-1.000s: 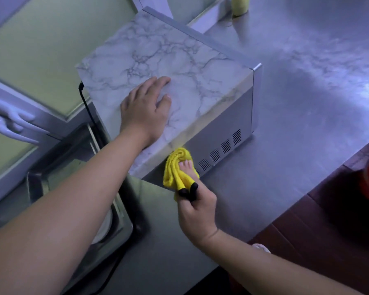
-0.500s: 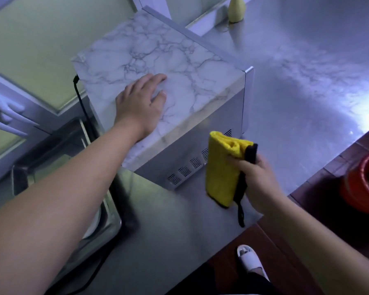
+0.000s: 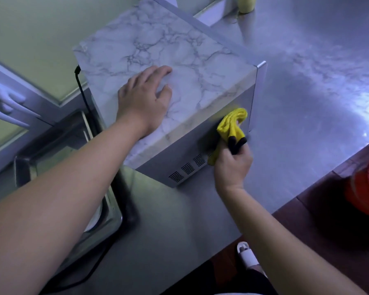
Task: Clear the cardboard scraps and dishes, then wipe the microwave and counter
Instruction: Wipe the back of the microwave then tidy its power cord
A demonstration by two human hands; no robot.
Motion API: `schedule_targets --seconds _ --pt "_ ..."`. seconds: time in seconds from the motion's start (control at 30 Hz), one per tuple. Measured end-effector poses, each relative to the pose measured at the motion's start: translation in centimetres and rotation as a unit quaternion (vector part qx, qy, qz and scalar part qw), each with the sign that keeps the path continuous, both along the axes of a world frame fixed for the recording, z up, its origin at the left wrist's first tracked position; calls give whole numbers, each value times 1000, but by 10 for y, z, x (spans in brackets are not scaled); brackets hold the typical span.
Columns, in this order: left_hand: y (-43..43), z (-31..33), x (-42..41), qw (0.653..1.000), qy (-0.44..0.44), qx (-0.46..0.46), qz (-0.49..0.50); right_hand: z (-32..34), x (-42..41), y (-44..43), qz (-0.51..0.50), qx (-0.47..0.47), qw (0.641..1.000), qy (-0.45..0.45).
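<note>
The microwave [image 3: 179,52] has a marble-patterned top and a silver side with vent slots, and it stands on the steel counter [image 3: 307,103]. My left hand [image 3: 145,103] lies flat on the marble top with straight fingers. My right hand [image 3: 232,165] grips a bunched yellow cloth [image 3: 232,124] with black edging. The cloth is pressed against the microwave's silver side near its front corner, above the vents.
A steel sink [image 3: 107,209] with a white dish inside lies left of the microwave, with a black power cord [image 3: 81,90] running down behind it. A red bin [image 3: 364,188] stands on the floor at right. A yellow bottle [image 3: 246,4] sits at the counter's back.
My right hand carried the yellow cloth from the microwave's lower left side out over the counter, then back up against the silver side near the front corner. My left hand stayed flat on top.
</note>
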State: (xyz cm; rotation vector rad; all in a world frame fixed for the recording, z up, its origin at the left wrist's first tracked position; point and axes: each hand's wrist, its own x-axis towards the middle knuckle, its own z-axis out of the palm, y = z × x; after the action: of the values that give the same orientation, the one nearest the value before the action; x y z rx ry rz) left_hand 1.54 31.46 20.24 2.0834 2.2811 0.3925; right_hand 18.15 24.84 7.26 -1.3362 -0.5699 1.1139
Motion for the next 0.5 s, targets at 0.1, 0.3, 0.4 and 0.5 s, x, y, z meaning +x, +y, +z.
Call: schedule_targets --seconds 0.1,0.3,0.4,0.5 --pt "0 0 0 1000 2 3 -1 -4 -27 -44 79 11 997 -1" --pt "2 1 0 1000 0 6 4 -3 -51 -98 227 13 974 18" --pt "0 1 0 1000 -4 4 3 -1 -52 -109 286 18 958 13" --pt "0 2 1 1000 -2 -2 7 3 -47 -107 313 20 949 6"
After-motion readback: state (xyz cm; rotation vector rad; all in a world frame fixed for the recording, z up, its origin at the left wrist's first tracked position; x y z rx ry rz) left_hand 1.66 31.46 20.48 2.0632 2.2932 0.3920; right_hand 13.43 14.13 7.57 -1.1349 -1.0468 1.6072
